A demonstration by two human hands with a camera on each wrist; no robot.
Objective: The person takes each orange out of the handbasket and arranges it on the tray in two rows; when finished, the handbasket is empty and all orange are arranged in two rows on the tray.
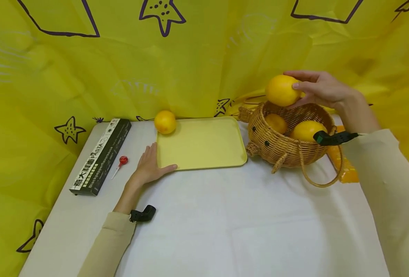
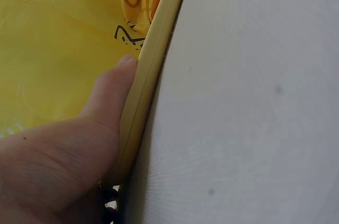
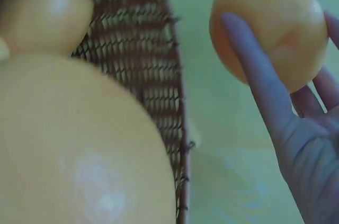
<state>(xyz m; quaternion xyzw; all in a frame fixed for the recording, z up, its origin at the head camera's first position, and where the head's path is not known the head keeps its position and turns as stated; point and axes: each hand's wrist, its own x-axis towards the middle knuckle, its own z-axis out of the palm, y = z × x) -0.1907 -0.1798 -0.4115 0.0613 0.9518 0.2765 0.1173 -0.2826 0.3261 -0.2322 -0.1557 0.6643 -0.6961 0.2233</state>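
Note:
My right hand (image 1: 323, 90) grips a round yellow-orange orange (image 1: 281, 90) between thumb and fingers, above the left part of a wicker basket (image 1: 277, 152) shaped like a pig. Inside the basket lie two more, a nearer orange (image 1: 307, 130) and a farther orange (image 1: 277, 122). In the right wrist view the held orange (image 3: 270, 28) is outside the basket's rim. My left hand (image 1: 149, 167) rests at the front left corner of a pale yellow tray (image 1: 201, 146), fingers straight, thumb along the front edge. Another orange (image 1: 165, 122) sits at the tray's back left corner.
A black-and-white pasta box (image 1: 102, 156) lies on the left of the white table (image 1: 225, 223). Beside it is a red lollipop (image 1: 123, 160). An orange packet (image 1: 348, 173) is partly hidden behind the basket. Yellow patterned cloth (image 1: 197, 69) hangs along the back.

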